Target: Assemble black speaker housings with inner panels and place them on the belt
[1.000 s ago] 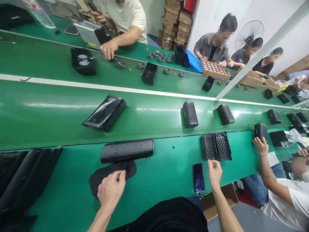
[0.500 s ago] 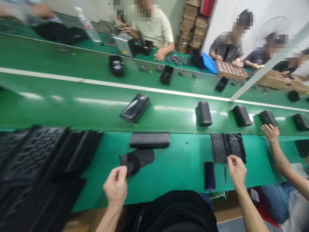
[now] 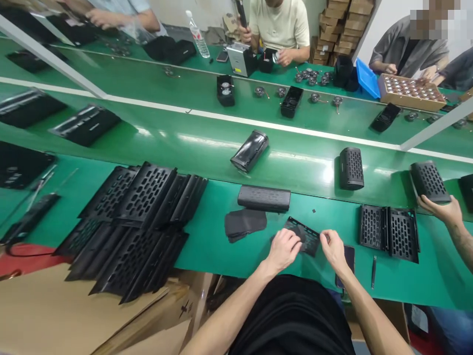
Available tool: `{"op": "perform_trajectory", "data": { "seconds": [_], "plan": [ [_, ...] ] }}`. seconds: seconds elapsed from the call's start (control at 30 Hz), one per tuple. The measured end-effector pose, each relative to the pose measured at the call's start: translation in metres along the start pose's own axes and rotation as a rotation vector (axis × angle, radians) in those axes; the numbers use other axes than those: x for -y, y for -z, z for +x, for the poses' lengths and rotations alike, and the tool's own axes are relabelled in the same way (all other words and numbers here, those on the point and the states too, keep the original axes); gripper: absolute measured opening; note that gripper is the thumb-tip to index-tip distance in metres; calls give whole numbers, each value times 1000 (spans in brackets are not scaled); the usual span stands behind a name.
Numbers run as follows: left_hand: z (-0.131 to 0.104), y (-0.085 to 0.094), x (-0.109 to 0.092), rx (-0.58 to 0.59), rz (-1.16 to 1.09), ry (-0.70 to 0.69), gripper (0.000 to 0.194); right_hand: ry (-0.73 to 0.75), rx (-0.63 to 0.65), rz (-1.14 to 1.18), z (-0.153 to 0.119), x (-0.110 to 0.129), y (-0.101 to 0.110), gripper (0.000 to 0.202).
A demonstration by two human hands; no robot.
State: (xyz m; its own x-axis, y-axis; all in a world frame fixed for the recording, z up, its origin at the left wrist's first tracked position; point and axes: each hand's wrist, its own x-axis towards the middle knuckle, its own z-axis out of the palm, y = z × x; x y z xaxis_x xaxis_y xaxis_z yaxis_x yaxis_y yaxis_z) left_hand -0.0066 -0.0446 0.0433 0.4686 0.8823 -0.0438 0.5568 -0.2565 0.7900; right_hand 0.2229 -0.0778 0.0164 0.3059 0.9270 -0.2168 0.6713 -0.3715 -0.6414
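Observation:
A black perforated speaker grille (image 3: 312, 245) is in front of me, tilted above the green bench. My right hand (image 3: 333, 250) pinches its right edge. At the grille's left side, my left hand (image 3: 284, 250) has its fingers closed on a thin black cloth piece (image 3: 297, 229), which partly covers the holes. Left of that hand lies a stack of black cloth pieces (image 3: 245, 224). Just behind the stack rests a dark oblong speaker cover (image 3: 263, 198). More perforated grilles (image 3: 373, 227) lie to the right, beyond a phone (image 3: 349, 261) and a slim pen-like tool (image 3: 374, 272).
A big pile of black grilles (image 3: 144, 197) covers the bench at left, over cardboard (image 3: 121, 315). Speaker housings (image 3: 250, 150) stand on the green conveyor (image 3: 177, 148) behind. A co-worker's hand (image 3: 445, 209) holds a speaker housing (image 3: 430, 181) at right. Other people sit across the line.
My right hand has brought a grille leftward from the right-hand grilles. My left hand has moved right from the cloth stack with a cloth piece. The camera view has swung left.

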Motion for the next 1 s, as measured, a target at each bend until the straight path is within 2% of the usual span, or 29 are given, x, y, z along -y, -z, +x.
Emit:
{"op": "perform_trajectory", "data": {
  "seconds": [0.07,0.13,0.27,0.37,0.43,0.53,0.7,0.87,1.0],
  "plan": [
    [6,-14,1,60,-30,-8,15,-40,15,-9,-8,-2,0,37],
    [9,-16,8,26,-44,68,16,-97,10,-21,-16,-5,-3,42],
    [12,-3,32,-98,6,325,30,-202,-78,-48,-19,-9,-16,46],
    [20,2,46,-53,-1,426,46,-218,-82,-72,-11,-6,-27,54],
    [26,0,49,0,-21,455,54,-209,-51,-74,-4,-2,-33,40],
    [31,-4,47,54,-55,484,52,-184,-26,-31,3,1,-34,19],
    [28,-3,40,58,-155,490,26,-135,61,137,5,1,-16,22],
    [23,6,34,147,-374,486,45,-137,84,340,8,12,8,30],
    [19,23,22,163,-457,484,35,-153,116,468,2,26,29,42]
  ]
}}
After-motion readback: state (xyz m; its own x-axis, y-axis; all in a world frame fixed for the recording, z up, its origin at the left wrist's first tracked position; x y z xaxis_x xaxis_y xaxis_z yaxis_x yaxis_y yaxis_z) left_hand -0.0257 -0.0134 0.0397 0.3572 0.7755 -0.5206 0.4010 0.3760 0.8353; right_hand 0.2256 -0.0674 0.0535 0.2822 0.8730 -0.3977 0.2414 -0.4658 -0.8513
